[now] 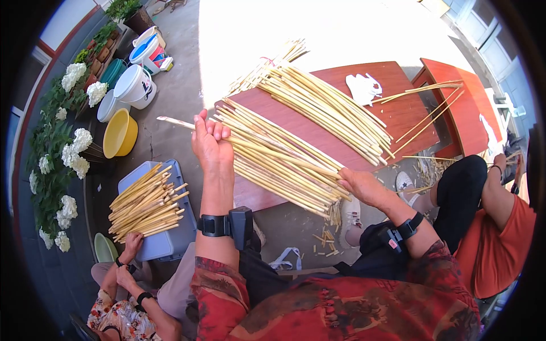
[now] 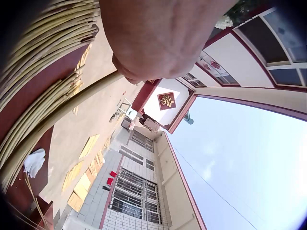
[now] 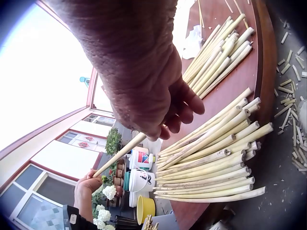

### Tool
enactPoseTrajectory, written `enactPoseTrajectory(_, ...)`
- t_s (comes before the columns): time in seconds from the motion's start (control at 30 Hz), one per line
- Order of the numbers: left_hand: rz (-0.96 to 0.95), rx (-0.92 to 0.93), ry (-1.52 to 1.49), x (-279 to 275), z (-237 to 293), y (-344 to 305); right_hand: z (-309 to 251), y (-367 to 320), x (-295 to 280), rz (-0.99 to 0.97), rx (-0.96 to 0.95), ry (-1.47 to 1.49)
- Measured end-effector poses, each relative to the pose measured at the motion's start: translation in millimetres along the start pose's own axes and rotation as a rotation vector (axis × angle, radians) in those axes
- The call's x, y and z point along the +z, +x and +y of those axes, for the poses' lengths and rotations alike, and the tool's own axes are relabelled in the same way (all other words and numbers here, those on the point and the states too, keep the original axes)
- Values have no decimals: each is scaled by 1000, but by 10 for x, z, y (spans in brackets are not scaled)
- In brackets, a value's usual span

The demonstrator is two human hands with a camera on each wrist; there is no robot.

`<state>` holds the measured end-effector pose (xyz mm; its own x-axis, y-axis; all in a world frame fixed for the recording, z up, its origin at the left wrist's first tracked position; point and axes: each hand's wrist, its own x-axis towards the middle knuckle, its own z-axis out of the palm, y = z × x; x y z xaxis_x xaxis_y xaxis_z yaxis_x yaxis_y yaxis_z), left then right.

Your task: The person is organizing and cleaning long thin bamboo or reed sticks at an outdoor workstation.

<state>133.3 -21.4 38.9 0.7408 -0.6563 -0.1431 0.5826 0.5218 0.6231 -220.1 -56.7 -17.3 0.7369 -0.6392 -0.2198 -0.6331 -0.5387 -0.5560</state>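
Observation:
One pale yellow stalk (image 1: 273,152) is held across the front of the body, above a spread layer of stalks (image 1: 284,184) on a dark red table (image 1: 256,196). My left hand (image 1: 211,145) grips it near its left end, whose tip pokes out past the fingers. At the other end, my right hand (image 1: 364,186) pinches the stalk between thumb and fingers. In the right wrist view the right hand (image 3: 153,96) hangs over the table with curled fingers, and the left hand (image 3: 87,187) is at the stalk's far end.
A second stalk bundle (image 1: 330,113) and a white bag (image 1: 364,89) lie farther back on the table. Left are buckets, a yellow basin (image 1: 120,133) and a blue tub (image 1: 165,244) of short stalks beside a seated person. Another person sits right. Cut pieces (image 1: 327,241) litter the ground.

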Motion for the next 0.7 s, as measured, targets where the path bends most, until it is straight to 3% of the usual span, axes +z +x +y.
enactPoseTrajectory(0.17, 46, 33, 1, 46, -27, -90, 122, 81, 46, 16, -54, -190)
enactPoseTrajectory(0.23, 51, 66, -10, 88, -18, -123, 43, 138, 62, 195, -146, -98)
enactPoseTrajectory(0.37, -20, 64, -57, 116, -84, -169, -275, 171, 62, 298, -103, 53)
enactPoseTrajectory(0.47, -47, 4, -31, 153, -177, -290, -424, 200, 95, 238, -51, 0)
enactPoseTrajectory(0.53, -67, -14, -35, 164, -263, -404, -525, 227, 113, 71, 22, 116)
enactPoseTrajectory(0.6, -185, -95, 35, 214, -399, -557, -529, 241, 166, 145, -70, 72)
enactPoseTrajectory(0.67, -268, -219, 62, 232, -531, -757, -727, 250, 120, -252, 122, 695)
enactPoseTrajectory(0.7, -270, -220, 61, 225, -602, -850, -768, 243, 126, -300, 124, 869)
